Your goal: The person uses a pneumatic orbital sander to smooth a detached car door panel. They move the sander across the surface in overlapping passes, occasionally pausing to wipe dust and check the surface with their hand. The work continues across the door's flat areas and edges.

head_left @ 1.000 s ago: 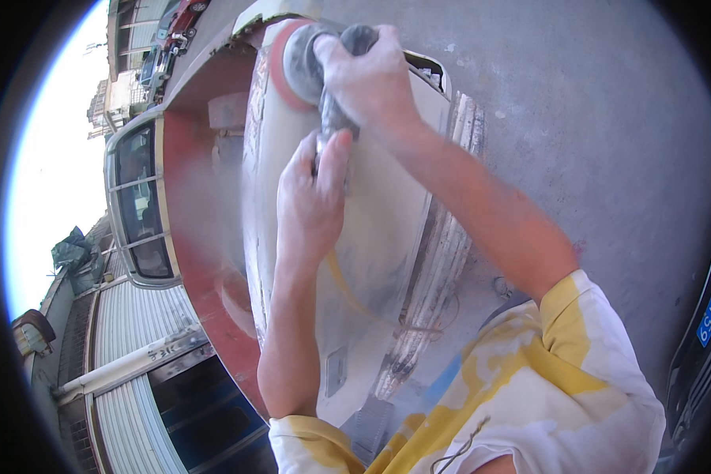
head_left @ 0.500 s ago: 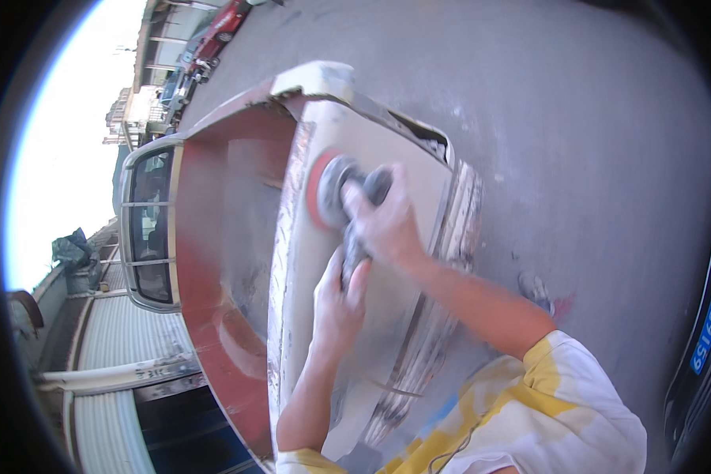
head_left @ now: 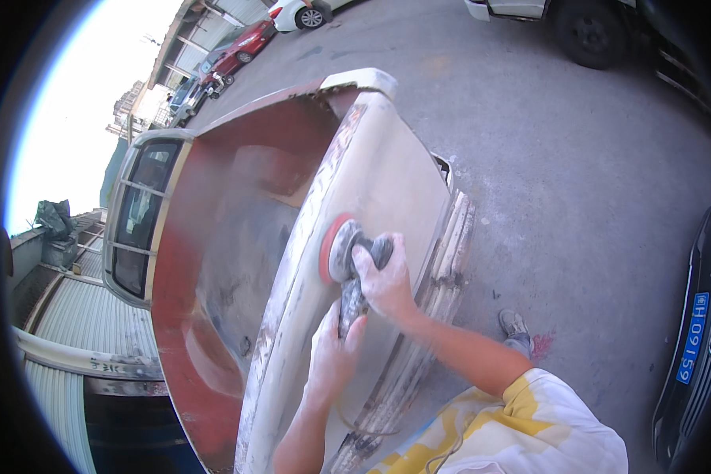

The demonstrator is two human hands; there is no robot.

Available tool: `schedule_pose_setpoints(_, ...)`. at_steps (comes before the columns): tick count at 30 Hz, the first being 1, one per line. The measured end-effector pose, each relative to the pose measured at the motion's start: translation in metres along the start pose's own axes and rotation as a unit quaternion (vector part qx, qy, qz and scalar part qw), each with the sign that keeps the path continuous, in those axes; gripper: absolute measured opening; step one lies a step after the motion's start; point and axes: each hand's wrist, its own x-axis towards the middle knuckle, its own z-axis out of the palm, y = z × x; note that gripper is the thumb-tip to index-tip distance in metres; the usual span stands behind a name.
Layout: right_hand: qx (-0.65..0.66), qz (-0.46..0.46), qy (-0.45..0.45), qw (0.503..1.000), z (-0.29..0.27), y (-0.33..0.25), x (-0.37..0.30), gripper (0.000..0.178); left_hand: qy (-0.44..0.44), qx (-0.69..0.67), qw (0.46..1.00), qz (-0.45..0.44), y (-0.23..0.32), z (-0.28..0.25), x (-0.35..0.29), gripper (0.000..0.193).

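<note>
Head view: the grey orbital sander with red round pad [head_left: 341, 254] is gripped by both hands, right hand [head_left: 387, 278] on top, left hand [head_left: 333, 351] around its handle, against the dusty beige car body panel [head_left: 387, 182]; the pad is best kept flat, pressure even.

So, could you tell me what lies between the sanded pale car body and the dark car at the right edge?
In the head view, mostly bare grey concrete ground separates the sanded pale car body from the dark car; only a grey shoe stands there.
</note>
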Motion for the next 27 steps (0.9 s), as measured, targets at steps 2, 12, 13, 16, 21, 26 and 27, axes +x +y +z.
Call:
schedule_pose_setpoints(2,0.011,0.018,-0.012,1.0,0.008,0.008,-0.046,0.039,-0.006,0.004,1.0,-0.013,-0.026,-0.01,-0.034,0.052)
schedule_pose_setpoints(12,0.07,0.07,-0.049,0.994,0.056,0.04,-0.253,0.045,0.046,0.057,0.997,-0.023,-0.138,-0.064,-0.211,0.052)
schedule_pose_setpoints(13,0.077,0.083,-0.052,0.992,0.061,0.039,-0.268,0.045,0.04,0.068,0.997,-0.026,-0.142,-0.072,-0.221,0.053)
schedule_pose_setpoints(16,0.085,0.109,-0.057,0.989,0.071,0.038,-0.291,0.047,0.033,0.055,0.996,-0.069,-0.142,-0.083,-0.236,0.052)
schedule_pose_setpoints(21,0.077,0.033,-0.009,0.996,0.064,0.031,-0.232,0.044,0.026,0.072,0.997,0.009,-0.12,-0.072,-0.183,0.047)
schedule_pose_setpoints(26,0.106,0.003,0.018,0.994,0.057,0.028,-0.19,0.052,-0.003,0.011,0.999,0.032,-0.11,-0.069,-0.152,0.042)
schedule_pose_setpoints(27,0.092,0.043,0.009,0.995,0.059,0.029,-0.198,0.052,0.002,0.034,0.999,-0.008,-0.113,-0.07,-0.16,0.041)
